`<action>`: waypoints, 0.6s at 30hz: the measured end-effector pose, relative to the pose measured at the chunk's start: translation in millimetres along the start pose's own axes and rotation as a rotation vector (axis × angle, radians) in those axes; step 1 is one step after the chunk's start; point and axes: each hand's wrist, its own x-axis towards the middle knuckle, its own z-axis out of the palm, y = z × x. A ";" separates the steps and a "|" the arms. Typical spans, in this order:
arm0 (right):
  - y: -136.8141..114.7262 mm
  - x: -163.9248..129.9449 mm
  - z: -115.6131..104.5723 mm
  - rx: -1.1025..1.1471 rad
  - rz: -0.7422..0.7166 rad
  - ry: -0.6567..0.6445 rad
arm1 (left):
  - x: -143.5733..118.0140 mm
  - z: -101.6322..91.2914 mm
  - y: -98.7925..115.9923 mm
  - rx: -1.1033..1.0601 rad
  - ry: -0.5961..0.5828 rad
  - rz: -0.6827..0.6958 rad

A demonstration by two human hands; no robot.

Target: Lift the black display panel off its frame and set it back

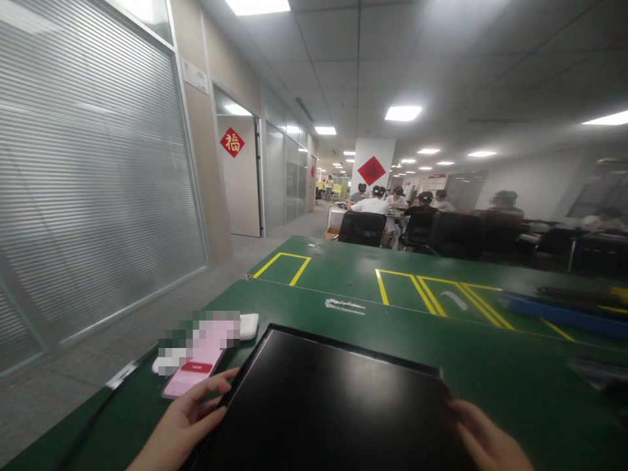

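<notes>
A large black screen panel [338, 399] with a thin raised rim fills the lower middle of the head view, its near edge cut off by the frame. My left hand [193, 415] grips its left edge, thumb and fingers closed on the rim. On the opposite side, my right hand [483, 435] holds the right edge; its fingertips are partly hidden and a little blurred. Just beyond my left hand lies a phone [195, 374] with a pink screen, partly pixelated, and beside it a white object [249, 326] I cannot make out.
Yellow tape outlines [383, 288] mark the green table [294, 311]. A blue tray-like object [564, 317] lies at the right, with blurred dark things around it. A dark cable [93, 418] runs along the left edge. Several people sit beyond, near black chairs [362, 229].
</notes>
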 end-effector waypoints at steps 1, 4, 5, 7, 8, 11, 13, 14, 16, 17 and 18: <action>-0.1 -0.7 -0.3 0.004 0.005 0.027 | 1.3 -0.7 1.9 0.039 -0.014 0.013; -3.6 -0.4 -1.4 0.021 0.041 0.029 | 4.7 1.5 11.8 0.183 -0.039 0.014; -5.7 -0.1 -1.7 0.026 0.058 0.025 | 5.9 4.0 16.2 0.234 -0.036 -0.015; -10.9 -0.3 -1.7 0.048 0.078 0.029 | 9.1 11.4 25.3 0.322 -0.064 -0.056; -13.4 -0.7 -1.2 0.050 0.088 0.028 | 11.3 16.0 29.5 0.349 -0.079 -0.058; -18.5 -2.3 1.3 0.034 0.149 0.057 | 21.2 31.2 38.0 0.463 -0.112 0.003; -19.0 -3.5 2.9 0.051 0.190 0.081 | 28.4 39.7 39.1 0.579 -0.074 0.039; -18.6 -4.3 3.3 0.068 0.215 0.082 | 31.3 42.4 38.4 0.623 -0.036 0.023; -18.0 -6.9 3.5 0.145 0.249 0.114 | 34.0 44.0 35.5 0.666 -0.010 0.017; -18.2 -8.8 3.3 0.185 0.243 0.122 | 33.4 42.6 33.9 0.663 0.000 0.032; -19.0 -10.9 3.0 0.211 0.243 0.128 | 31.5 39.8 32.5 0.633 -0.010 0.034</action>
